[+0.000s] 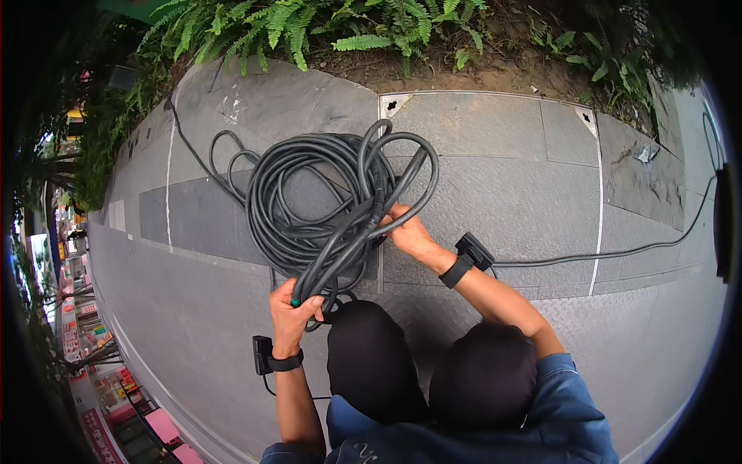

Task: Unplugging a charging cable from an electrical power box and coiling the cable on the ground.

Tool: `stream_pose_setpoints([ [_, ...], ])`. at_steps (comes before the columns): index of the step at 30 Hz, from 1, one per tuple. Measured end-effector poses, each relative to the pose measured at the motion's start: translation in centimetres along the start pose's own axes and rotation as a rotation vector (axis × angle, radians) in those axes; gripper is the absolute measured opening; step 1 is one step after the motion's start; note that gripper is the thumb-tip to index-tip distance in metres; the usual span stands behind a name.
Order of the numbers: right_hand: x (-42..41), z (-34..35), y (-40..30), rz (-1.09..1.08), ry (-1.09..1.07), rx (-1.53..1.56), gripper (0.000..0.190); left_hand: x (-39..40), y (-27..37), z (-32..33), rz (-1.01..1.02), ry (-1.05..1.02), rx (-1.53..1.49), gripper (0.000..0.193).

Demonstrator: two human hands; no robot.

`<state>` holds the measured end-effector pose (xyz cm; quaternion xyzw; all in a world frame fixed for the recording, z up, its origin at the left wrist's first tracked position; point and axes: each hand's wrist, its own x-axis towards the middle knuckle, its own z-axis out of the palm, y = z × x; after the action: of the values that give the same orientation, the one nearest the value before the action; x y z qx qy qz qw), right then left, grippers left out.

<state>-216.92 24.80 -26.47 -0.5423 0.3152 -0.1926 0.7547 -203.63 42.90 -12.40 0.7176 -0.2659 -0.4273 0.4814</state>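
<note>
A large coil of thick black cable lies on grey paving in front of my knees. My left hand grips a bundle of its strands at the near edge, the thumb across them; a small green spot shows beside the fingers. At the coil's right side, my right hand holds a crossing part of the cable, its fingertips partly hidden under the strands. Several loose loops stand out at the upper right and upper left of the coil. Both wrists wear black straps with small black devices.
One cable runs right across the paving; another length trails to the upper left. Ferns and bare soil border the far side. A recessed paving cover has metal corners. Litter lies right. Stalls stand far left.
</note>
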Motion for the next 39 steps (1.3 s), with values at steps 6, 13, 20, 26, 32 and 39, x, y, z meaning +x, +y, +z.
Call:
stream_pose_setpoints([
  [6,-0.9,-2.0,-6.7,-0.19,0.109,-0.106,0.017,1.3,-2.1,-1.1,-0.002,-0.007,-0.064,0.047],
  [13,-2.9,1.0,-12.2,-0.597,-0.073,-0.46,0.018,0.8,-4.6,-2.9,-0.055,-0.214,0.176,0.031],
  [20,-2.9,-0.8,-7.1,-0.438,-0.17,-0.667,0.019,4.9,5.9,-2.9,-0.13,-0.203,0.424,0.046],
  [26,-3.9,0.7,-6.0,-0.367,-0.147,-0.478,0.012,7.1,7.5,6.1,0.041,-0.377,0.89,0.068],
  [32,-5.7,-0.1,0.5,-0.273,-0.208,-0.603,0.012,6.8,6.2,5.0,-0.011,-0.038,0.292,0.035],
  [39,-11.3,-8.1,-0.8,-0.144,-0.076,-0.702,0.022,8.8,6.5,-3.0,-0.01,0.261,0.296,0.022],
])
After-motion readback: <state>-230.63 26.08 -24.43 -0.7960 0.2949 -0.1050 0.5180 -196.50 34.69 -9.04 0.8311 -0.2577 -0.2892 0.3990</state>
